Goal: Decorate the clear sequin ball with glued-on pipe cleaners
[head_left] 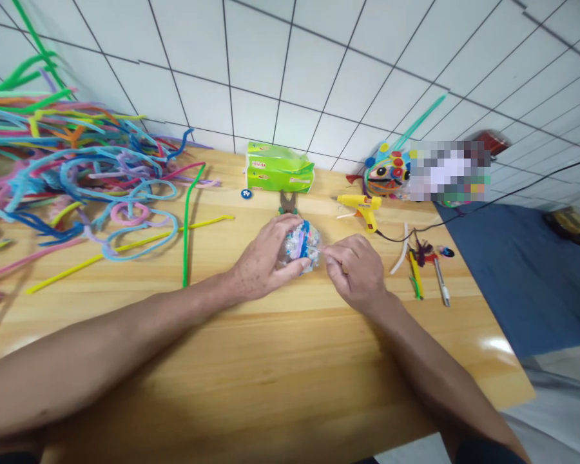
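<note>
My left hand (pixel 265 258) is wrapped round the left side of a small clear plastic bundle (pixel 299 243), with fingers over its top and the thumb along its lower edge. Blue, purple and pale fuzzy strands show on and through the plastic. At the bundle's right side, my right hand (pixel 355 270) is closed in a pinch. Something thin and pale seems to run from the bundle to those fingertips, too small to name. Just beyond the left fingers lie pliers (pixel 288 202) with green handles.
Tangled pipe cleaners (pixel 140 187) cover the table's left side. A green tissue pack (pixel 280 169) stands by the tiled wall. Rightward lie a yellow glue gun (pixel 362 207) with a black cord, a decorated colourful craft (pixel 386 171) and a pen (pixel 442 283). A blue button (pixel 246 193) lies left of the pliers.
</note>
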`<state>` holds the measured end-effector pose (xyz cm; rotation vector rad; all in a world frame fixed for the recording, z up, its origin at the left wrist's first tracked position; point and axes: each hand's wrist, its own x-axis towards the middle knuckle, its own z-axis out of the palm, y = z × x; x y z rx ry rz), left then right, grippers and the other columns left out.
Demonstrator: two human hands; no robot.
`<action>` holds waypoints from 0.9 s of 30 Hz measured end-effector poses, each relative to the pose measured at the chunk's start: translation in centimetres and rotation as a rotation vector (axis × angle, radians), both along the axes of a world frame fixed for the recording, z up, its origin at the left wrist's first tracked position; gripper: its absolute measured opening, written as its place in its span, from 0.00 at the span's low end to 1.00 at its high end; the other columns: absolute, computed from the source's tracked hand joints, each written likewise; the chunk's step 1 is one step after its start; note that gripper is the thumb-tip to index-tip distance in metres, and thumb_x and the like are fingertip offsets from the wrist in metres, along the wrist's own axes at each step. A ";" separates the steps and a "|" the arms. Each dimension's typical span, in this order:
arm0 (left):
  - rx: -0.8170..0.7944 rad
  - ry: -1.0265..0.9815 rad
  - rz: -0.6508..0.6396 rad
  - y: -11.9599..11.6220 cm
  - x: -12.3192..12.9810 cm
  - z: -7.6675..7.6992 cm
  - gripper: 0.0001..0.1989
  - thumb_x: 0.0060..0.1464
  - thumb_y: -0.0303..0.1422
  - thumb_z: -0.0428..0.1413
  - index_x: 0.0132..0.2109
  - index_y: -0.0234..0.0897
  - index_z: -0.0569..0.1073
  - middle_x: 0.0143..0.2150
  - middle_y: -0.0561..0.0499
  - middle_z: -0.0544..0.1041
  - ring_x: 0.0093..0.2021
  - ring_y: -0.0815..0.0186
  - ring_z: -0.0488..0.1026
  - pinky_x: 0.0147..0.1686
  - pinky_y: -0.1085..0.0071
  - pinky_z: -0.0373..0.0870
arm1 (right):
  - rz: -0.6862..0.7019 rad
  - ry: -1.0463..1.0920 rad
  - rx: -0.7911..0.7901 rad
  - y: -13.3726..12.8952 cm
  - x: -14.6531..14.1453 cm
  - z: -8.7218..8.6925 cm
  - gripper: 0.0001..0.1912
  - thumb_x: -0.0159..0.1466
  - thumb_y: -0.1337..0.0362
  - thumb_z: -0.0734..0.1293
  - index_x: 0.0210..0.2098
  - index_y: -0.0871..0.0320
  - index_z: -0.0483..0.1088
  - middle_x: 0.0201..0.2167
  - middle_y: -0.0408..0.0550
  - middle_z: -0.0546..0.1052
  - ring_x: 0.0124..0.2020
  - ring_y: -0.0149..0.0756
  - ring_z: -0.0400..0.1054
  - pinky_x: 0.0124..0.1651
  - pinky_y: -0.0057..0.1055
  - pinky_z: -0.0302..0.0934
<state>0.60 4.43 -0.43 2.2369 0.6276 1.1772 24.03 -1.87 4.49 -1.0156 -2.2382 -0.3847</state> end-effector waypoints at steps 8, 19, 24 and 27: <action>-0.010 0.011 0.001 0.0 0.0 0.1 0.31 0.67 0.40 0.61 0.72 0.40 0.61 0.70 0.35 0.71 0.73 0.46 0.68 0.73 0.42 0.68 | -0.010 0.008 -0.016 -0.2 0.1 -0.3 0.20 0.67 0.76 0.66 0.54 0.51 0.72 0.36 0.47 0.80 0.37 0.44 0.71 0.41 0.41 0.66; 0.016 0.012 -0.001 0.1 0.0 0.0 0.31 0.68 0.40 0.61 0.72 0.40 0.61 0.69 0.35 0.72 0.72 0.46 0.68 0.72 0.42 0.68 | -0.009 0.050 -0.039 -0.4 -0.3 0.1 0.17 0.67 0.76 0.66 0.51 0.51 0.72 0.34 0.47 0.79 0.36 0.44 0.72 0.40 0.41 0.67; 0.006 0.022 0.004 0.0 -0.1 0.1 0.31 0.69 0.41 0.60 0.72 0.40 0.61 0.69 0.36 0.71 0.73 0.47 0.68 0.73 0.43 0.68 | -0.001 0.075 -0.042 -0.3 -0.3 -0.1 0.16 0.67 0.76 0.66 0.50 0.52 0.73 0.34 0.47 0.79 0.35 0.43 0.72 0.39 0.41 0.67; 0.006 0.010 -0.003 0.0 -0.1 0.1 0.31 0.69 0.41 0.61 0.72 0.40 0.62 0.69 0.36 0.71 0.73 0.48 0.68 0.73 0.44 0.68 | 0.001 0.092 -0.031 -0.3 -0.4 -0.2 0.15 0.67 0.76 0.66 0.49 0.53 0.74 0.33 0.48 0.79 0.36 0.43 0.72 0.39 0.41 0.67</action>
